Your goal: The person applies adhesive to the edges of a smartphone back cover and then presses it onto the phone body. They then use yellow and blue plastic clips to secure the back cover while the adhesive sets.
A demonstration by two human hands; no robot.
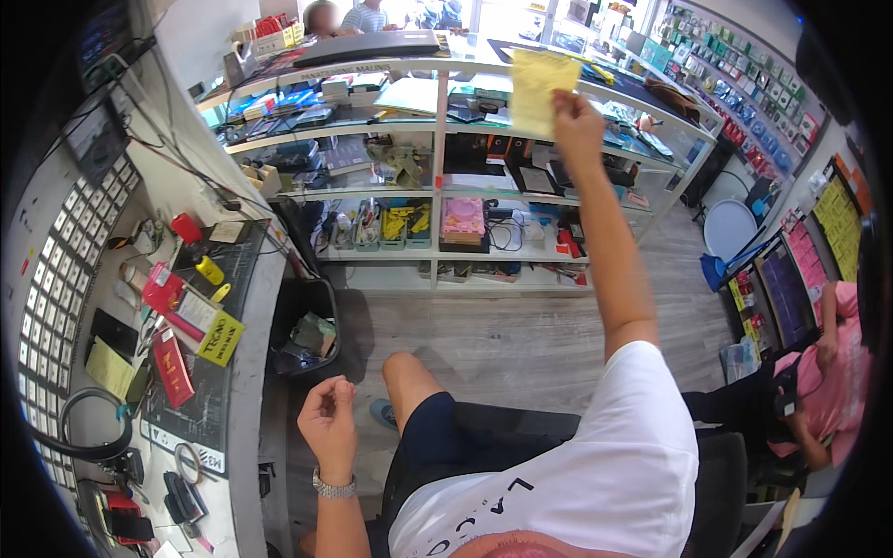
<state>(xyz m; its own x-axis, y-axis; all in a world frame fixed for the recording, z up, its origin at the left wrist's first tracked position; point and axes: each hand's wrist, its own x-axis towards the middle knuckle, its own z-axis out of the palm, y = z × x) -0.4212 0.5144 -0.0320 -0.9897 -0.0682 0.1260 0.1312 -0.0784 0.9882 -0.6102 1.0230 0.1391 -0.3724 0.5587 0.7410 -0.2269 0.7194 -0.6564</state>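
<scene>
A yellow sheet of paper (535,84) is held up at its right edge by my right hand (577,130). The arm is stretched far forward, over the glass display counter (439,167). Behind the sheet, part of the counter top is hidden. My left hand (328,423) is raised near my left knee, its fingers curled in toward the thumb. Nothing shows in it. A metal-band watch (333,485) is on that wrist. Close by on the left is the workbench, with a black mat (244,270) and a yellow card (219,338) on it.
Beyond my left hand stands a black bin (346,358) with rubbish inside. The bench carries a red booklet (172,367), a roll of tape (188,462) and cables. A person in a pink shirt (819,372) sits at the right. A blue dustpan (714,272) rests by the right wall.
</scene>
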